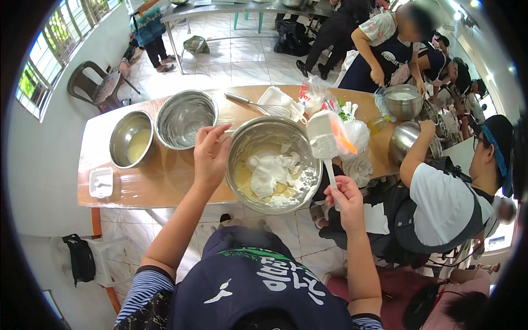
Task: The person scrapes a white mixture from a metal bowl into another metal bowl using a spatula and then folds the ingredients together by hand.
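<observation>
My right hand [346, 200] grips the white handle of a spatula [322, 134], held upright beside the large steel mixing bowl. White foam coats its broad blade. The steel mixing bowl [304, 197] sits before me at the table's front edge. Inside it, a mound of white whipped foam [268, 171] lies over pale yellow batter [243, 175]. My left hand [211, 154] is raised at the bowl's left rim, fingers bent and apart, with nothing in them. Whether its thumb touches the rim is hard to tell.
Left stand a smeared steel bowl [187, 119], a bowl of yellow liquid [131, 138] and a white tray [101, 182]. Behind lie a whisk [258, 104] and plastic bags [315, 97]. People work close on my right; one person's hand [427, 128] touches a steel bowl [403, 138].
</observation>
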A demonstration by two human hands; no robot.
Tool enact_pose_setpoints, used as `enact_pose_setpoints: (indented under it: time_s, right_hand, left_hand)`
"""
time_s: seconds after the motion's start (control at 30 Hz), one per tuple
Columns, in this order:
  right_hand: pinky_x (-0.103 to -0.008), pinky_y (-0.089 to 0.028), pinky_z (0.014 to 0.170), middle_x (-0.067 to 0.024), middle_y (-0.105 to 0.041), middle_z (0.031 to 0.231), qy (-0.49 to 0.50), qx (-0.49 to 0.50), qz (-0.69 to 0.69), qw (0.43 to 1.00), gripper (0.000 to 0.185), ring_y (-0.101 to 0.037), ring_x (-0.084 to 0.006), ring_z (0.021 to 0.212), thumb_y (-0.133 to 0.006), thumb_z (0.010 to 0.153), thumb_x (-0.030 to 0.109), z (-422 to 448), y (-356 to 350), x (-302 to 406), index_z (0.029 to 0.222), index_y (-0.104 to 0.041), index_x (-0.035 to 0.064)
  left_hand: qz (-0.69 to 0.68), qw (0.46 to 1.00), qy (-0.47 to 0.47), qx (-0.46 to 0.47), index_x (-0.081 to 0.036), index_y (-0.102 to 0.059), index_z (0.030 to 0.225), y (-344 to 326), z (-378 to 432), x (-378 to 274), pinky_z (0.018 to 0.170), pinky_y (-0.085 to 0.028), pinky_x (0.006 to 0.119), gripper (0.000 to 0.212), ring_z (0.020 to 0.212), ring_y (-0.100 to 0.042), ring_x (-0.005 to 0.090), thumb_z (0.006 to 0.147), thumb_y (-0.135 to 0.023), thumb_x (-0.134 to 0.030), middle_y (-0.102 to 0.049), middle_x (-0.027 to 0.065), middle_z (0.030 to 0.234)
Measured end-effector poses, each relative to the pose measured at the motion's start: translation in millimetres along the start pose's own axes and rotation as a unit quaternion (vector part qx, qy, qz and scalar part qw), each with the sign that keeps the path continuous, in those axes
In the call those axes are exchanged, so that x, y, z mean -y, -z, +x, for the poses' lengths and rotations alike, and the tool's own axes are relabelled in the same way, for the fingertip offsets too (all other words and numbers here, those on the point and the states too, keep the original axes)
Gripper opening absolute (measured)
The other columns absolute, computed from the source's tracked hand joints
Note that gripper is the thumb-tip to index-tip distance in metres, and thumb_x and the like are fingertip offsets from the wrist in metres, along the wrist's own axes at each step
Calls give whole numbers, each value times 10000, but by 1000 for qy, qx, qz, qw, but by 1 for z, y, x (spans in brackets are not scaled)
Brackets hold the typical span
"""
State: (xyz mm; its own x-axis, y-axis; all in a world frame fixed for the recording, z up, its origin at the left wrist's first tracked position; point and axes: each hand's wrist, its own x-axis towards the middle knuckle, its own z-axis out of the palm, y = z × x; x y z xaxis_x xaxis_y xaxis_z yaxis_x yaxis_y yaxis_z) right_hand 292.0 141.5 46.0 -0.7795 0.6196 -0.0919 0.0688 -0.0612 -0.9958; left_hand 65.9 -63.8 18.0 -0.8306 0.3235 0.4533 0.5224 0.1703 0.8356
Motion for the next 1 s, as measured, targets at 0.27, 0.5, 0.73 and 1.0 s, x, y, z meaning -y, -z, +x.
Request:
enact_pose_setpoints:
  time_s: [0.27,0.5,0.73,1.0]
  right_hand:
    - [-328,-430,539,-120,-555,626,101,106,-347,926,263,-555,-212,565,-525,839,135,47,-2,10,1071,-538,12]
    - [-417,-482,596,-180,-609,701,122,206,-667,706,116,-607,-338,669,-492,726,81,60,-55,-8,735,-595,28]
    - [-404,-500,577,-156,-615,652,52,201,-686,698,150,-631,-299,648,-501,710,102,68,-130,-87,664,-632,44]
    - [-434,-492,637,-185,-624,740,-102,151,-753,632,167,-623,-335,713,-507,716,112,70,-108,-42,783,-646,47]
  left_hand:
    - [32,994,101,10,-49,-583,1075,7,-5,34,653,-428,228,279,760,-503,105,797,-595,-77,-513,42,876]
    - [31,980,161,112,2,-562,1095,-2,5,80,613,-425,239,326,684,-502,110,806,-602,-144,-510,58,800]
    - [5,990,94,105,-39,-599,1036,-46,9,95,591,-422,299,238,616,-517,213,823,-560,-137,-543,122,723]
    - [-57,982,122,132,-33,-581,1018,-47,10,98,600,-425,367,216,649,-537,290,810,-542,-72,-542,141,720]
